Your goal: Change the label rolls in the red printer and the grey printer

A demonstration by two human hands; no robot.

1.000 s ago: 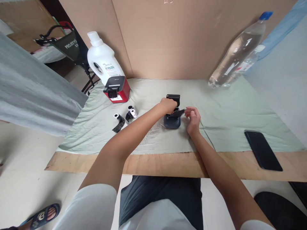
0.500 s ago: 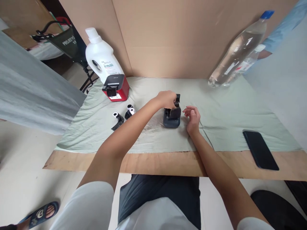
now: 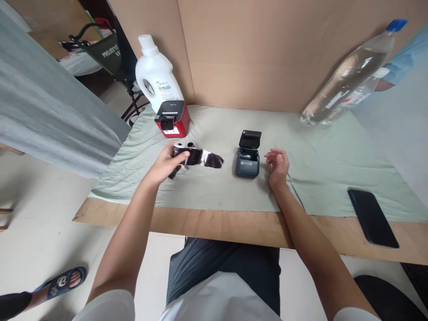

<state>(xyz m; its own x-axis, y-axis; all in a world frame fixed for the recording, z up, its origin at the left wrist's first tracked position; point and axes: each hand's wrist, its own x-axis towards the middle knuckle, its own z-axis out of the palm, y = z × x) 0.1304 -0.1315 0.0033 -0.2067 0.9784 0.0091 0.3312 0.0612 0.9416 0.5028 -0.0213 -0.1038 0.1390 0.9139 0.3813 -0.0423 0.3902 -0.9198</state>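
Note:
My left hand is closed on a paper roll, dark on the outside, whose loose black and shiny strip sticks out to the right. Close against it are another small roll and a black strip end; the hand partly hides them. A small dark printer stands on the cloth with its lid raised and its inside showing. Just right of it, my right hand rests on the cloth, fingers loosely bent and apart, holding nothing.
A red and black printer and a white detergent jug stand at the back left. Two clear bottles lean at the back right. A phone lies near the front right edge. Cardboard walls the back.
My left hand has moved from the small dark printer leftward to the rolls, and a roll with its strip is now in it. The printer's open inside is uncovered. My right hand stays put.

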